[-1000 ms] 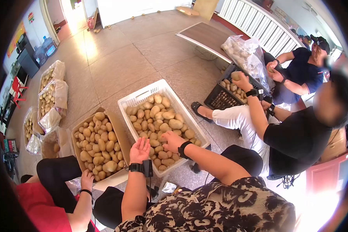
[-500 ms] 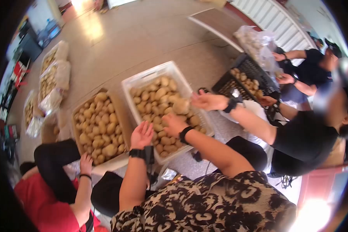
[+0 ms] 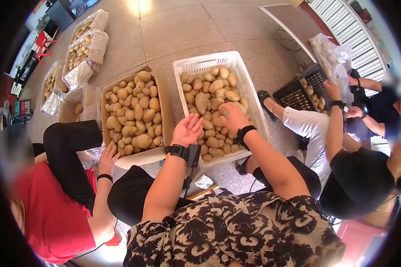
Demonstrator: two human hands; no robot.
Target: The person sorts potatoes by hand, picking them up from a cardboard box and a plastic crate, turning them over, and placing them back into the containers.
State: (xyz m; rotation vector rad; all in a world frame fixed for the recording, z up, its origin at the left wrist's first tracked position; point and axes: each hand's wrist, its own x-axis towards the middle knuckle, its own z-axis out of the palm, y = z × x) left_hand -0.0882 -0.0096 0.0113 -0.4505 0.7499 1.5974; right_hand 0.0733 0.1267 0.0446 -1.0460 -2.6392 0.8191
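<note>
Potatoes (image 3: 201, 103) of mixed sizes fill much of a white plastic crate (image 3: 249, 73) in front of me. Over the crate's near left edge, my left hand (image 3: 188, 130) is held palm up, fingers spread, with nothing in it. My right hand (image 3: 235, 119) reaches down into the same crate, back of the hand upward. Its fingers and thumb curl at a potato (image 3: 217, 121) among the others; the fingertips are partly hidden. Left of the crate stands a cardboard box (image 3: 166, 113) heaped with more potatoes (image 3: 130, 116).
A person in red (image 3: 58, 209) sits at left, one hand by the cardboard box. At right, a person in black (image 3: 356, 180) reaches toward a black crate (image 3: 294, 94) and a plastic bag (image 3: 332, 51). Several lined boxes of potatoes (image 3: 79, 51) stand at far left.
The view has shifted, so the crates sit further right. The neighbour's hand at right has left the white crate for the black one. My right hand stays among the potatoes; my left remains open.
</note>
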